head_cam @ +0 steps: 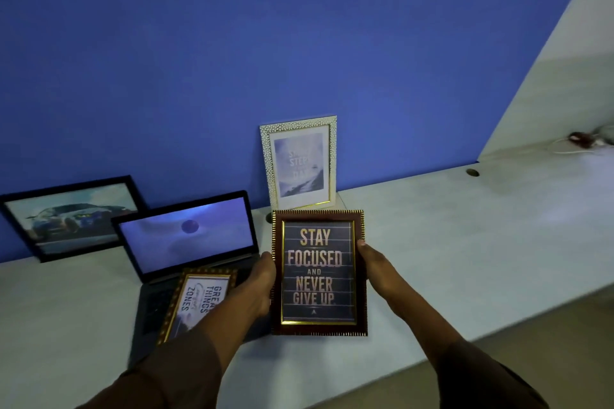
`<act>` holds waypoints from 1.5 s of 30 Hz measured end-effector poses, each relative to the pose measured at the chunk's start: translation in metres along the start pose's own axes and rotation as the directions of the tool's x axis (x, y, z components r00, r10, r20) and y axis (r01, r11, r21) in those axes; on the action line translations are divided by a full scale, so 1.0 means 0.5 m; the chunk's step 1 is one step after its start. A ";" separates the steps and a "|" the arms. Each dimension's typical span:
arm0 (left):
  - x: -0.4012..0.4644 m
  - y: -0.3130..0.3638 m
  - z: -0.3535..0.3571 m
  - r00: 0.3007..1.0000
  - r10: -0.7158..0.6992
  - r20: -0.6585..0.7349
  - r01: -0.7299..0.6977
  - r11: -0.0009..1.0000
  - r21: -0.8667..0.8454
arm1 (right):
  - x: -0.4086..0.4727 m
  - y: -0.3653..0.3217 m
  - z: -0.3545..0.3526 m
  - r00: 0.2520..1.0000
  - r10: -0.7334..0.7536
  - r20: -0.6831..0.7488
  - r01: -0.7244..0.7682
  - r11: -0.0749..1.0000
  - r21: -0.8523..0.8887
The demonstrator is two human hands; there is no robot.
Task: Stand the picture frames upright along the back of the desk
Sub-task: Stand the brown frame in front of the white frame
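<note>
- The brown frame [319, 272] reading "Stay focused and never give up" is being held face-up over the desk [465, 242], in front of the white frame [299, 161].
- The left hand [262, 279] is gripping its left edge and the right hand [373, 267] its right edge, both closed on it.
- The white frame and the black car frame [71, 216] are already standing against the blue wall [299, 43], so about half looks done.
- A gold-edged frame [197, 300] is lying flat on the open laptop [186, 242], waiting its turn.
</note>
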State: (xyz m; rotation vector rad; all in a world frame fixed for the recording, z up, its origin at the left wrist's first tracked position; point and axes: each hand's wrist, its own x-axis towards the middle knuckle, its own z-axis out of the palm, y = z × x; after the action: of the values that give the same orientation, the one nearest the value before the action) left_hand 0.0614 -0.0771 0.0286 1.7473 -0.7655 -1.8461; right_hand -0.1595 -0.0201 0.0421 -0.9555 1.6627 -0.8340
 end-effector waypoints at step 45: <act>0.341 0.007 0.200 0.998 -0.017 -0.063 -0.002 0.956 -0.293 | 0.486 0.083 -0.158 0.940 0.093 0.328 -0.049 0.989 -0.141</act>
State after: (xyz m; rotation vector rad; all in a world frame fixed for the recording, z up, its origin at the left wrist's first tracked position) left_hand -0.0498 -0.1889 -0.0902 1.6106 -0.4337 -1.7937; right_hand -0.2888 -0.2117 -0.0750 -1.0561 1.4584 -0.4857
